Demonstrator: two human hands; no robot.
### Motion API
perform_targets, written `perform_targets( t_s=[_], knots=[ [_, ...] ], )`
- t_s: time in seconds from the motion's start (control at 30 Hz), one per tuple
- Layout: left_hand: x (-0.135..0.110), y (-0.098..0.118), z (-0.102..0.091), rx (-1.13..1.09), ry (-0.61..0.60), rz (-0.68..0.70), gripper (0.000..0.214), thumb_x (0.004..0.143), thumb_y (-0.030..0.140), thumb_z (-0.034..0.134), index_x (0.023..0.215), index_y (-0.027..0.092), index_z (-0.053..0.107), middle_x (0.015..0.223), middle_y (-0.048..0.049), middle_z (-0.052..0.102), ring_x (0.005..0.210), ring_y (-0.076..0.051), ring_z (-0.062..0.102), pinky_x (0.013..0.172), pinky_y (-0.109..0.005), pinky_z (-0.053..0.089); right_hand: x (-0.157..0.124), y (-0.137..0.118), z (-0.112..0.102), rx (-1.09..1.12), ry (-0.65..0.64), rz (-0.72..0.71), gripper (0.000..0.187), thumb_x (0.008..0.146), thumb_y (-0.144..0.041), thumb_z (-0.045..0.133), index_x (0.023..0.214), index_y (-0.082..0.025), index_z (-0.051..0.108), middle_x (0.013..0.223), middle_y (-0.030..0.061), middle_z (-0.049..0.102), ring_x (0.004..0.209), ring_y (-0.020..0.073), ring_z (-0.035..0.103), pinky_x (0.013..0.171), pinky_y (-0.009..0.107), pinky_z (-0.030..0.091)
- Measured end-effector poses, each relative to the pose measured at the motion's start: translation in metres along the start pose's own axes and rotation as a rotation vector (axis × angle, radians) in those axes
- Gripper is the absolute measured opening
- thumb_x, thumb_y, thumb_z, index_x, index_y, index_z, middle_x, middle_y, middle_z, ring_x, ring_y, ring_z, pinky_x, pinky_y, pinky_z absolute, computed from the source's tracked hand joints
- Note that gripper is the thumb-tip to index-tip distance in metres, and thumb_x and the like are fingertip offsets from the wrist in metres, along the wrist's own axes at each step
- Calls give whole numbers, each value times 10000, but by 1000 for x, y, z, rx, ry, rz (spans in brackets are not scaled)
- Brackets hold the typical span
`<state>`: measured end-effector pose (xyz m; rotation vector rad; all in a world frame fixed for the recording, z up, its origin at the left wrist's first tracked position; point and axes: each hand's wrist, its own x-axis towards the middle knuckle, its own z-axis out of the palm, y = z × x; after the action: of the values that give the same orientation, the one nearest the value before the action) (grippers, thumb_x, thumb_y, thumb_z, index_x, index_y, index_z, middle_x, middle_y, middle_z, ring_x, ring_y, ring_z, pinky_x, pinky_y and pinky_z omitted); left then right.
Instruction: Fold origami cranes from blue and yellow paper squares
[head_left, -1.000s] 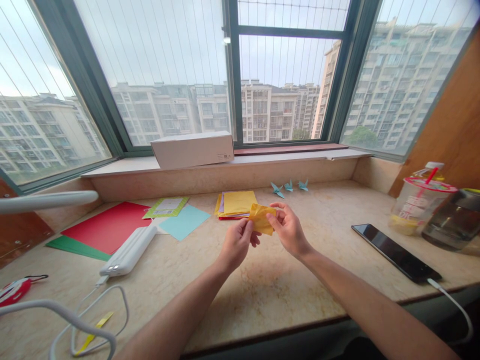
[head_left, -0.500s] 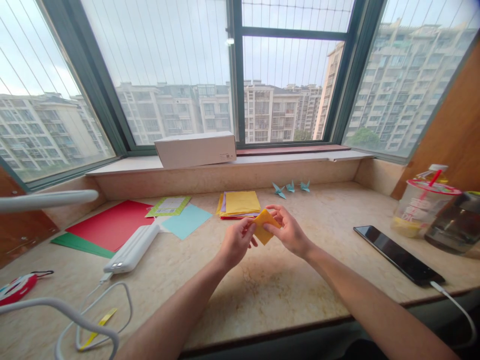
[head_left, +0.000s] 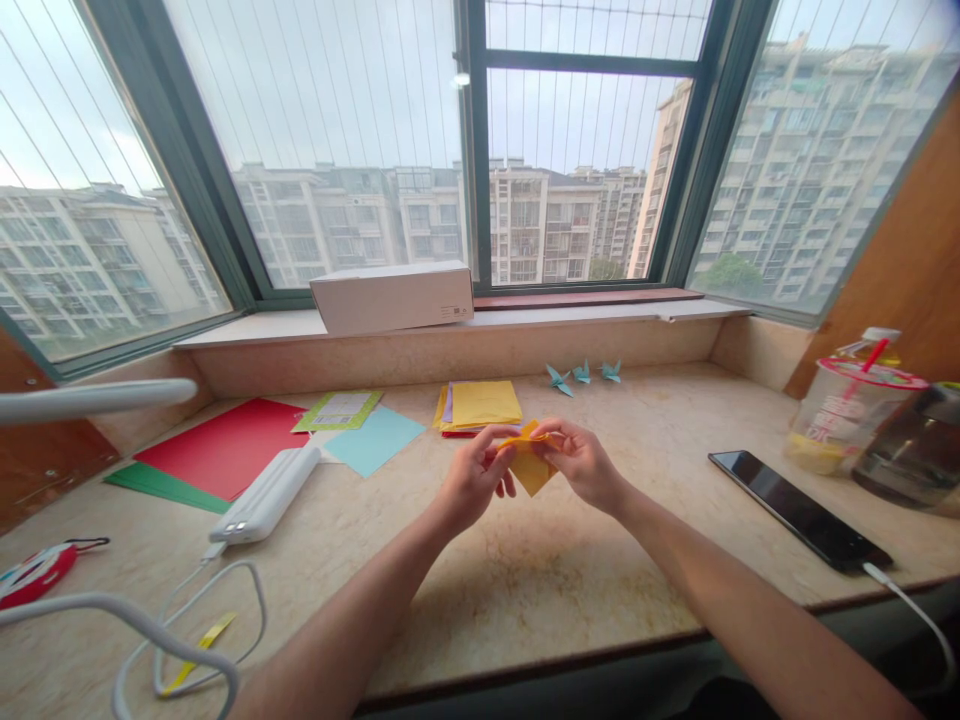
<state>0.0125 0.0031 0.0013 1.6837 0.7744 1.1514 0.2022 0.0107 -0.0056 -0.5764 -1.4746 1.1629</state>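
Note:
A small folded piece of yellow origami paper (head_left: 532, 472) is held above the counter between both hands, its lower corner pointing down. My left hand (head_left: 474, 472) pinches its left side, thumb in front. On the other side my right hand (head_left: 581, 462) grips the right edge between thumb and fingers. A top flap of the paper is bent open and stands partly raised between the fingertips. Just behind the hands lies a stack of coloured paper (head_left: 484, 404), yellow on top. Three light-blue paper cranes (head_left: 581, 373) stand to the right of that stack.
To the left lie red sheets (head_left: 232, 445), green sheets (head_left: 161, 487), a light-blue sheet (head_left: 377, 441) and a white power bank (head_left: 266, 497) with a cable. On the right are a black phone (head_left: 799, 510), a plastic cup (head_left: 844, 415) and a dark bottle (head_left: 911, 450). A white box (head_left: 394, 302) rests on the sill.
The yellow paper was a flat diamond; its upper layer is now lifted and spread. My right hand's fingers have come down to the paper's upper right edge.

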Motion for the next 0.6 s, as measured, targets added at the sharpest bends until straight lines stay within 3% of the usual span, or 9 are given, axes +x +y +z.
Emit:
perform_targets(
  t_s=[0.2,0.4,0.6],
  knots=[
    [1,3,4,-80,11,14,324,882,444,609,1009,147,630,661,5,625,451,-98,589,407,-194,459,0,-9,-3,-11,17,-5,115,790,-306,716,757,-196,719,1010,35,611,921,181,629,799,290,508],
    [1,-2,3,-21,78,84,321,906,445,577,992,147,657,699,-16,642,488,-108,608,410,-200,469,-3,-12,-5,14,-4,74,188,826,-341,636,811,-187,743,1143,68,595,986,206,614,857,311,499],
    [0,-5,2,64,105,126,285,935,420,536,1025,164,623,704,-17,648,575,-133,645,461,-213,509,1,-10,-3,-60,8,92,259,776,-413,739,884,-177,747,1108,77,607,995,208,613,893,323,500]
  ],
)
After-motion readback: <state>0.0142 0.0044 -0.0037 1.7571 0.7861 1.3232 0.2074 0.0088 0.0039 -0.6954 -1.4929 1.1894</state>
